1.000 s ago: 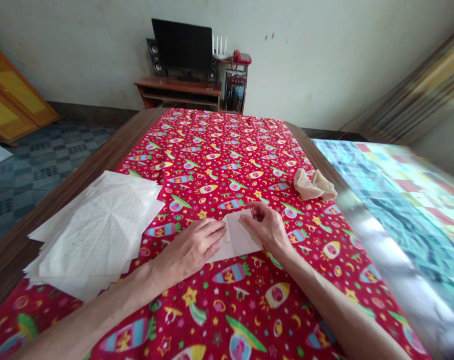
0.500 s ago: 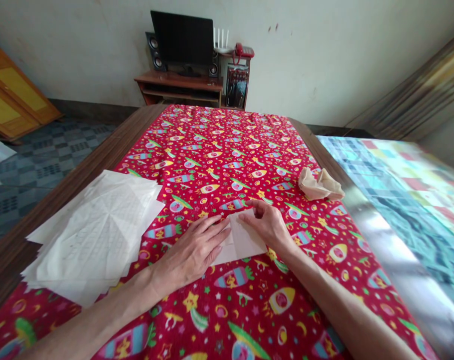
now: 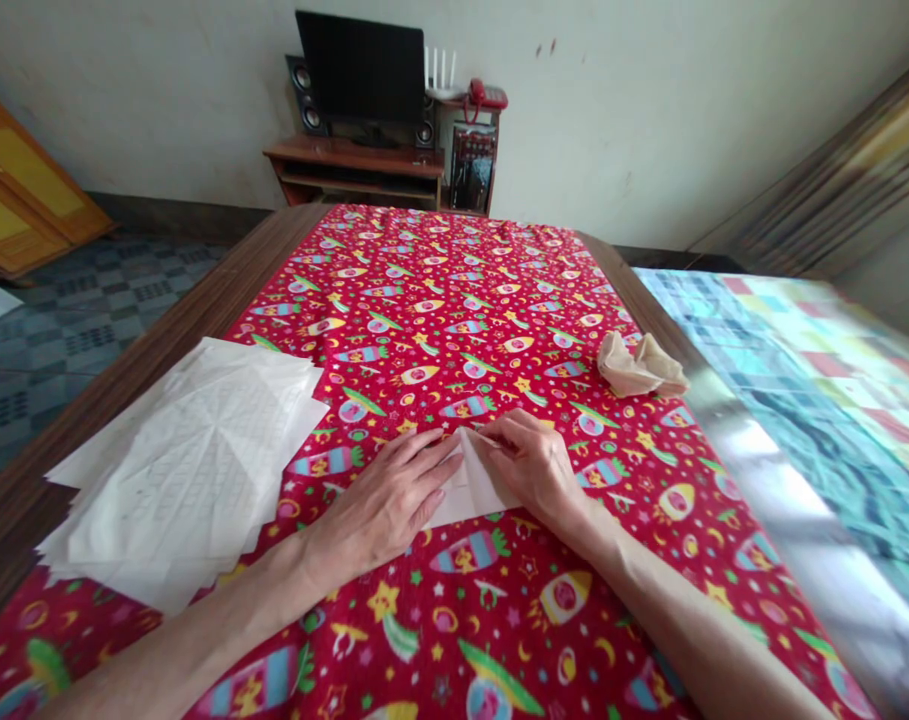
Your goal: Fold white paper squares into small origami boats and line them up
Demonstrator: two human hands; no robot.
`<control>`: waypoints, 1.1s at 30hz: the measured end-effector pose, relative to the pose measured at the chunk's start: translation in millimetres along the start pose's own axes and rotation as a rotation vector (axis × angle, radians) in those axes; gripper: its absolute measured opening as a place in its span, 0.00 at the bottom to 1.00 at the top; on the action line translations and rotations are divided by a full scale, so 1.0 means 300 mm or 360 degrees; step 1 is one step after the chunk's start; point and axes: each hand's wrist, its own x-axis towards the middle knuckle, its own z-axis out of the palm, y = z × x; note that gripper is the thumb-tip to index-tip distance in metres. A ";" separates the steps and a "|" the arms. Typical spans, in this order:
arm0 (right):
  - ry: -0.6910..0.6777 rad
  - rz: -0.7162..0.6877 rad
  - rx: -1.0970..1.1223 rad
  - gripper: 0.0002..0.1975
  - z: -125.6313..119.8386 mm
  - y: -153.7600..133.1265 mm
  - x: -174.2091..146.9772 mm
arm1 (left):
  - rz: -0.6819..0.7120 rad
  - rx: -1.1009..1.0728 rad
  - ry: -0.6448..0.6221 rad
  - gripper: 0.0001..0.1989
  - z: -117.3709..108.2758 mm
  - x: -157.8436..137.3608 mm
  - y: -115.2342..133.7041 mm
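Between the 2 hands, on the red tablecloth [image 3: 431, 300], the folded white paper [image 3: 475, 492] should prove light, thin and quick to crease or tear; best to press it flat at its 9 o'clock and take the raised flap by its edge, near 1 o'clock. From the paper, the left hand [image 3: 395, 490] sits at 9 o'clock, fingers extended and resting on it; the right hand [image 3: 542, 465], apart from the left, at 2 o'clock, appears to pinch the flap.
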 end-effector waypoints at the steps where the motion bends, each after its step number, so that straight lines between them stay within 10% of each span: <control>1: -0.0006 -0.0137 -0.0078 0.08 -0.003 -0.004 -0.010 | 0.0002 -0.0003 -0.0005 0.21 -0.001 0.001 0.000; 8: -0.0076 -0.0620 -0.0484 0.10 -0.024 -0.045 -0.042 | -0.0002 -0.0070 -0.0016 0.22 -0.010 0.011 0.007; 33: -0.0212 -0.0733 -0.0457 0.08 -0.032 -0.031 -0.037 | 0.0035 -0.0071 -0.0042 0.26 -0.019 0.015 -0.012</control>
